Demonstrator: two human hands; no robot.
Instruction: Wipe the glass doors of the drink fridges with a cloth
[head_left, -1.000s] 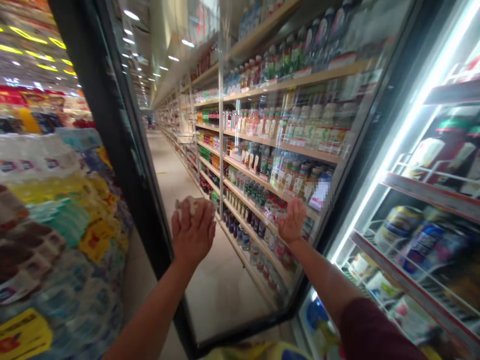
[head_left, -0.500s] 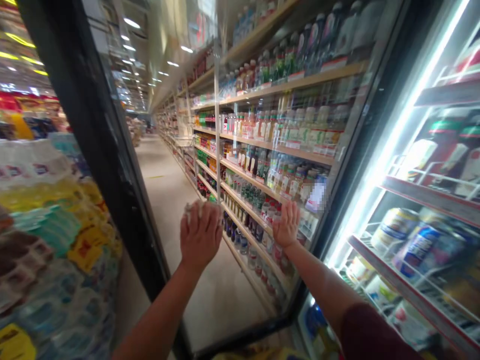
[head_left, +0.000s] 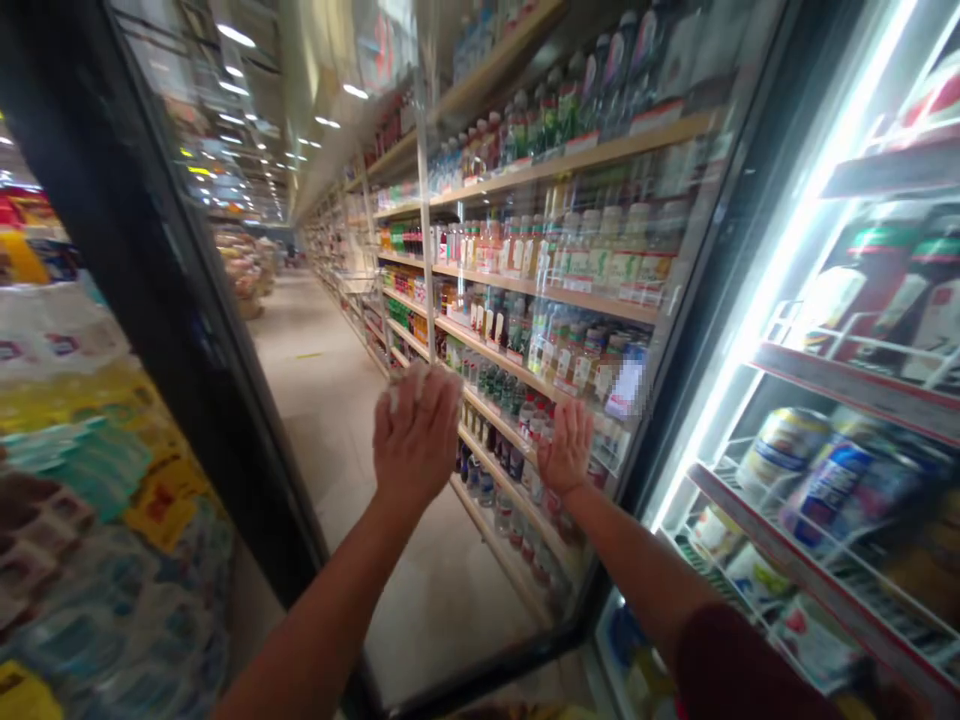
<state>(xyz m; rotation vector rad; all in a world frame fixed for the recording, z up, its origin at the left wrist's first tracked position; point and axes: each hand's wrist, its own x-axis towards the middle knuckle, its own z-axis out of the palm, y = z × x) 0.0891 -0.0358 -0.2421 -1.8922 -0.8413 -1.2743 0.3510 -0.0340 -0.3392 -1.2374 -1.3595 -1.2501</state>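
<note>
An open glass cooler door (head_left: 442, 625) with a dark frame stands in front of me. My left hand (head_left: 415, 445) lies against its pane, fingers bent over a crumpled whitish cloth (head_left: 429, 376) that shows at the fingertips. To the right, my right hand (head_left: 567, 450) rests on the glass with its palm flat and fingers stretched out, holding nothing. Shelves of bottles (head_left: 517, 245) show in the pane behind both hands.
On the right is the lit cooler interior, with wire-fronted shelves (head_left: 847, 375) holding bottles and cans (head_left: 784, 445). Stacked packs of bottles (head_left: 112, 620) stand at left, beyond the dark door frame (head_left: 199, 370). A pale aisle floor (head_left: 300, 350) shows through the glass.
My left hand with the cloth has slid slightly up and to the right across the glass. My right hand stays in nearly the same place. The view has shifted a little.
</note>
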